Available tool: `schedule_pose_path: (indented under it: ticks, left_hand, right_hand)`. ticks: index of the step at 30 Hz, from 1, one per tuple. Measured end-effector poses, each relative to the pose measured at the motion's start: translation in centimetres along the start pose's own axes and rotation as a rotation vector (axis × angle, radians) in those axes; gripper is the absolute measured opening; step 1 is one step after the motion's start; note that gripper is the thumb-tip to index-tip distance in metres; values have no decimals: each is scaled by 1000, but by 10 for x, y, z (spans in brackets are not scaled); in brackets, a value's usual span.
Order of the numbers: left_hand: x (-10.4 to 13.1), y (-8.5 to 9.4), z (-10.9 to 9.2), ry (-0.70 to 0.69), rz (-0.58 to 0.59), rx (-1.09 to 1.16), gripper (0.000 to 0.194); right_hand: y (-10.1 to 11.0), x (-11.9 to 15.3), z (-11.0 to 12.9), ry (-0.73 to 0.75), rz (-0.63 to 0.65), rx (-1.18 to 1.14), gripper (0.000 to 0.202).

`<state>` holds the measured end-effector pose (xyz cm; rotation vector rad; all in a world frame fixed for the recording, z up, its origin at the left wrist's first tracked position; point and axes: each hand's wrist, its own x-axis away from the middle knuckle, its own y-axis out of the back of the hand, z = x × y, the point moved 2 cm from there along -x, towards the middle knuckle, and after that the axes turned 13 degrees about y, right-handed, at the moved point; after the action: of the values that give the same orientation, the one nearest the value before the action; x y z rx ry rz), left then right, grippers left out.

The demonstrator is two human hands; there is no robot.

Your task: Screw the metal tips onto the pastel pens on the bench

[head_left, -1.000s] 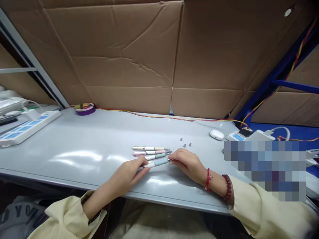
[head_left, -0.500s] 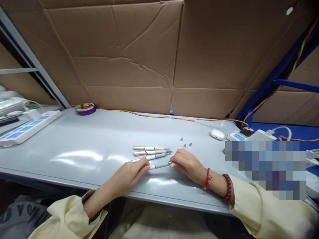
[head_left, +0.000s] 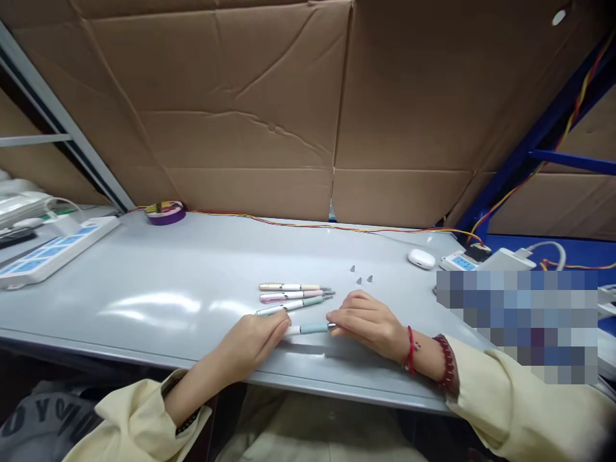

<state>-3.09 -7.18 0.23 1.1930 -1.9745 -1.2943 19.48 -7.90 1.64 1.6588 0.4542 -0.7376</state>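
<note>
I'd say the work at the pen's metal end wants a steady barrel and light fingertip pressure kept in line with it. The pen with the pale blue grip (head_left: 314, 328) sits at the lower centre of the frame, above the bench (head_left: 206, 253). The left hand (head_left: 255, 335) is closed around its white end; the right hand (head_left: 369, 325), fingers curled, pinches the metal end.

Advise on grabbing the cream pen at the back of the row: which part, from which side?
Likely best: pinch the cream pen by its white middle, from above and the far side. It lies flat, left to right, with no pen beyond it, while the pink pen sits close on the near side. Avoid the thin tip at right.
</note>
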Motion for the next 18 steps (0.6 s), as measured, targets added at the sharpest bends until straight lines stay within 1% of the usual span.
schedule_pose_path:
  ticks: [5, 7, 9, 13, 15, 16, 18]
  left_hand:
    - [-1, -1, -1, -8, -16, -36, 42]
    - [-1, -1, 0, 5, -35, -56, 44]
    - [-1, -2, 1, 15, -54, -81, 46]
    - [-1, -5, 2, 11, -81, -134, 45]
    - [-1, -6, 2, 16, -86, -152, 44]
    - [-1, -6, 2, 19, -87, -158, 44]
    - [-2, -7, 2, 35, -88, -156, 45]
  right_hand:
    - [2, 1, 1, 138, 37, 92, 13]
    - [1, 1, 1, 159, 56, 104, 12]
    - [-2, 1, 0, 88, 101, 65, 13]
    - [-14, 2, -4, -218, 223, -139, 42]
    - [-18, 3, -4, -317, 212, -171, 47]
    - [-19, 3, -5, -335, 184, -157, 47]
    - [-19, 4, -5, -319, 124, -112, 45]
